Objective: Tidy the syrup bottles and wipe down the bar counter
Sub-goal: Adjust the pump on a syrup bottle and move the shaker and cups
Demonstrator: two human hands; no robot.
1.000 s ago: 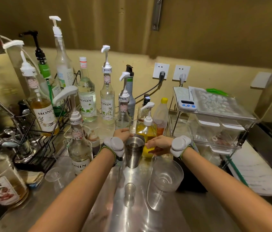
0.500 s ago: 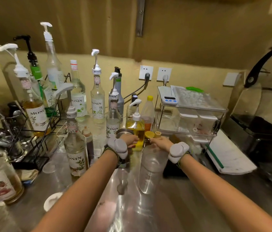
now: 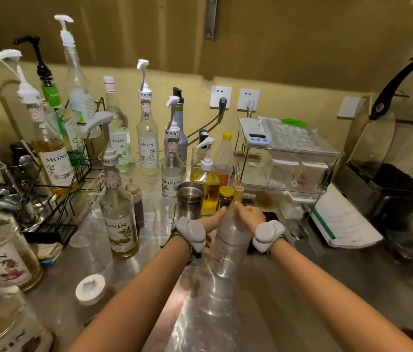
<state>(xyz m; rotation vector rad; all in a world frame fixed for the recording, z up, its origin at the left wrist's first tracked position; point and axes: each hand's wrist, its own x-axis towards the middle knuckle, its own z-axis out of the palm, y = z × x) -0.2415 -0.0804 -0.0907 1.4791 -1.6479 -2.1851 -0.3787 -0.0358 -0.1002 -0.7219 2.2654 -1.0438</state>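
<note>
A steel bar counter (image 3: 301, 288) runs along a yellow wall, crowded at the back with syrup bottles. A second ago my left hand (image 3: 213, 219) was on the steel cup (image 3: 190, 199); that cup now stands alone against the back row, just beside the yellow pump bottle (image 3: 206, 184). Both my hands have moved onto the clear plastic measuring cup (image 3: 230, 242), which is tipped with its base pointing away from me. My left fingers lie along its left side and my right hand (image 3: 249, 215) curls over its base; I judge both are holding it. This reads as clearing loose cups off the counter so it can be wiped.

The syrup bottles remain scattered: one tall bottle (image 3: 120, 219) stands forward of the others, more sit in the wire rack (image 3: 55, 199) on the left. A white lid (image 3: 90, 288) and an upturned clear cup (image 3: 83, 247) lie in the wiping path. A clear shelf unit (image 3: 289, 161) stands close on the right.
</note>
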